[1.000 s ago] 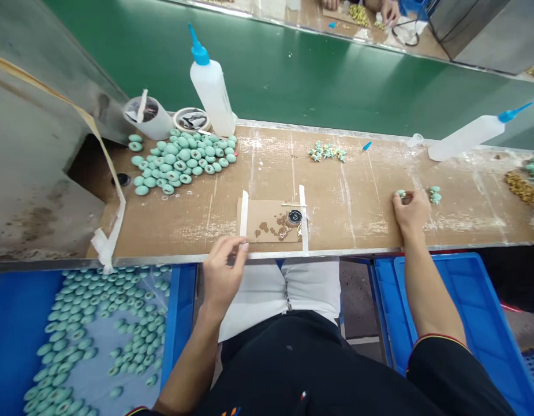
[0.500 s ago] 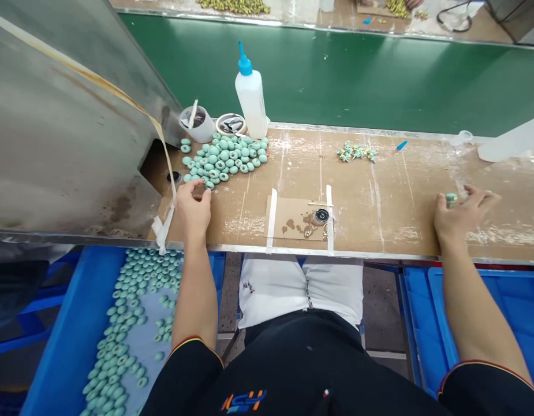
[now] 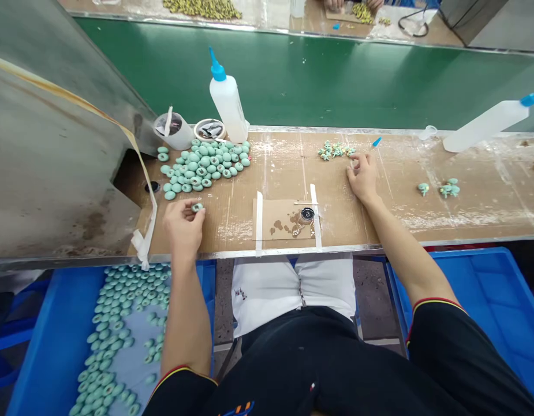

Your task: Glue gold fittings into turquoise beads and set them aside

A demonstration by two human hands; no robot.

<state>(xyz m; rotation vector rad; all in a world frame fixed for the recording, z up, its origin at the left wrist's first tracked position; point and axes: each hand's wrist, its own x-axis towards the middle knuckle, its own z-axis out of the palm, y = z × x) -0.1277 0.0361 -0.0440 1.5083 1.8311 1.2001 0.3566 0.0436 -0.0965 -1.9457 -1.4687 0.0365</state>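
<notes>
My left hand pinches one teal round bead just above the brown cardboard worktop, near the front of a heap of the same teal beads. My right hand lies on the worktop with its fingers curled, right below a small cluster of tiny teal and yellow pieces; I cannot make out anything in it. A taped cardboard patch with a small dark glue cap and a thin stick lies between my hands.
A glue bottle with a blue nozzle, a white cup and a tape roll stand behind the heap. A second bottle lies far right. Blue bins sit below; the left one holds several teal beads. A green belt runs behind.
My left hand has drawn back from the heap with one teal bead. My right hand has moved left from the far right pieces to the small cluster.
</notes>
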